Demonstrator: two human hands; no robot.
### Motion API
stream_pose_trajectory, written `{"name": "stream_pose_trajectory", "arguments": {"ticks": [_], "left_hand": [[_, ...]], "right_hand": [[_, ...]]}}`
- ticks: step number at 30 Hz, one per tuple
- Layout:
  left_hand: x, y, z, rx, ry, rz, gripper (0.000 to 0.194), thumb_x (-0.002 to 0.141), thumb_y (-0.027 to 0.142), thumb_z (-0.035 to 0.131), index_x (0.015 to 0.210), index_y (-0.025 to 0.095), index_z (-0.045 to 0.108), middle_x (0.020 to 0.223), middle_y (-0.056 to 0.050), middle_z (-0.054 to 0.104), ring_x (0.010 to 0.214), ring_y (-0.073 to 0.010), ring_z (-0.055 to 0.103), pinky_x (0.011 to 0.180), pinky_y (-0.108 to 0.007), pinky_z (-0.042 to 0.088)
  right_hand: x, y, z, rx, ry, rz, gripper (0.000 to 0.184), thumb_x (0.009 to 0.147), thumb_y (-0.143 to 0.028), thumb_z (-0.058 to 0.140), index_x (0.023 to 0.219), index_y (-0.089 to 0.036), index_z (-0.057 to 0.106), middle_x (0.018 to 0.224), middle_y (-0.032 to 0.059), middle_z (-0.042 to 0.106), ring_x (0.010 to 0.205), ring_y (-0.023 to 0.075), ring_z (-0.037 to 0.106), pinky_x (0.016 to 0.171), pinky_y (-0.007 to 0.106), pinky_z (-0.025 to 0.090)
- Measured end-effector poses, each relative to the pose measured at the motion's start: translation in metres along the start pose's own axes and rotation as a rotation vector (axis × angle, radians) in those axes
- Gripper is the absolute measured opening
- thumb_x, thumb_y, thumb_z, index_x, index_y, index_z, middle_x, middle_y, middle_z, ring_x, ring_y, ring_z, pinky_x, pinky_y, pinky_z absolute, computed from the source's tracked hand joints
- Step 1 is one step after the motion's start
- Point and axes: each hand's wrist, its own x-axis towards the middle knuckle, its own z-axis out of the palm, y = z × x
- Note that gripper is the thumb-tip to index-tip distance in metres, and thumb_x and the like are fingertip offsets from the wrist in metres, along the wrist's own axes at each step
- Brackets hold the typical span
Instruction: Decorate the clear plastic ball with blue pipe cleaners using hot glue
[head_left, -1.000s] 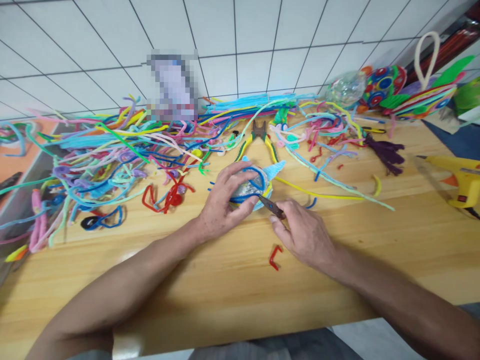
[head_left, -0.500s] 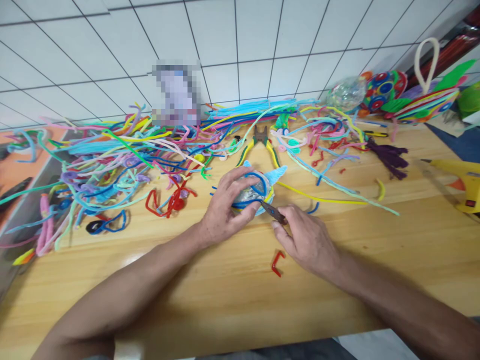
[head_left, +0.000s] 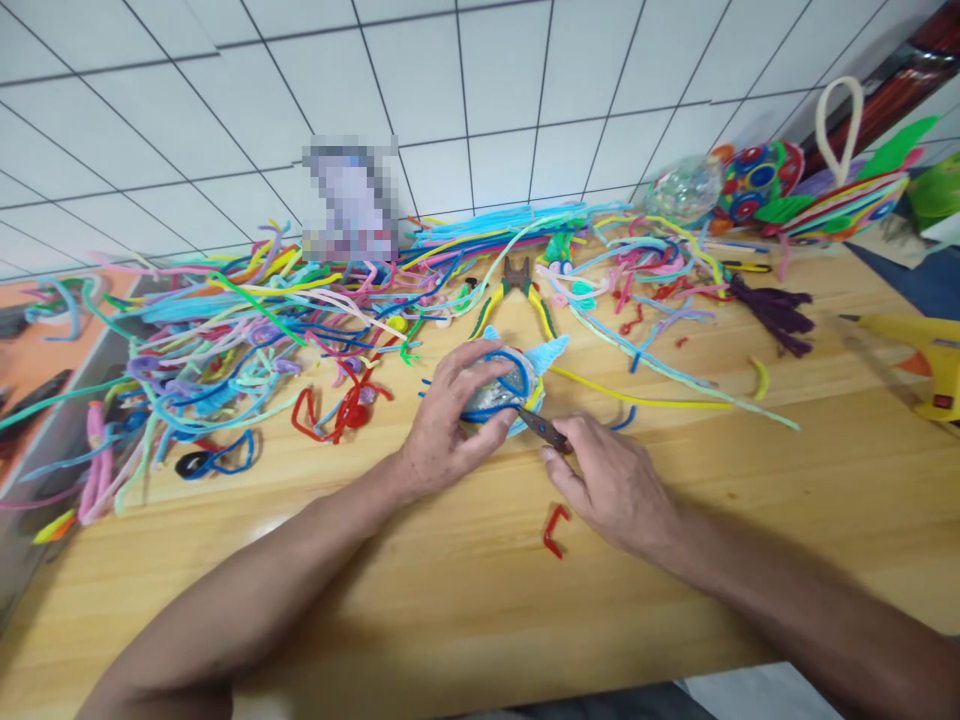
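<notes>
My left hand (head_left: 457, 420) is closed around a rounded, clear plastic craft piece (head_left: 499, 388), steadying it over the table. Blue and yellow pipe cleaners run round the piece, and light-blue pointed parts stick out at its top. In my right hand (head_left: 611, 475) are dark, narrow-jawed pliers (head_left: 541, 425); fingers cover the handles. The jaw tips meet the blue pipe cleaner at the piece's lower right edge, near my left thumb. A bent red pipe cleaner (head_left: 555, 531) lies in front of my right hand.
Green-and-yellow pliers (head_left: 517, 285) lie behind the craft piece. Heaped pipe cleaners (head_left: 225, 310) spread along the tiled wall. At the right are a purple tassel (head_left: 772, 310), a yellow glue gun (head_left: 915, 350) and a colourful fish-shaped craft (head_left: 840, 205). A yellow pipe cleaner (head_left: 645, 397) extends rightward.
The view has tilted slightly. Both hands keep their hold, and the plier tips stay at the craft piece's lower right edge with only a slight shift.
</notes>
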Motion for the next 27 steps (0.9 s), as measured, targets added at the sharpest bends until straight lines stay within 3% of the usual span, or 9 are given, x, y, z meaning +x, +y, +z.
{"name": "stream_pose_trajectory", "arguments": {"ticks": [11,27], "left_hand": [[-0.0009,-0.0004,-0.001,0.045,-0.02,-0.004,0.046,0.109,0.036,0.07,0.152,0.029,0.057,0.159,-0.018,0.065,0.15,-0.0315,0.065,0.121,-0.056,0.057],[-0.0018,-0.0019,0.0009,0.013,-0.003,0.004,0.048,0.107,0.03,0.072,0.152,0.028,0.057,0.16,-0.018,0.064,0.152,-0.0323,0.063,0.123,-0.056,0.056]], "right_hand": [[0.0025,-0.0014,-0.0011,-0.029,0.036,-0.037,0.009,0.11,-0.018,0.053,0.107,-0.024,0.059,0.084,0.0013,0.074,0.074,0.0219,0.074,0.069,0.033,0.051],[0.0024,0.0,-0.0015,0.004,0.023,-0.029,0.008,0.108,-0.017,0.056,0.108,-0.024,0.059,0.084,0.0015,0.074,0.075,0.0228,0.074,0.068,0.034,0.05]]}}
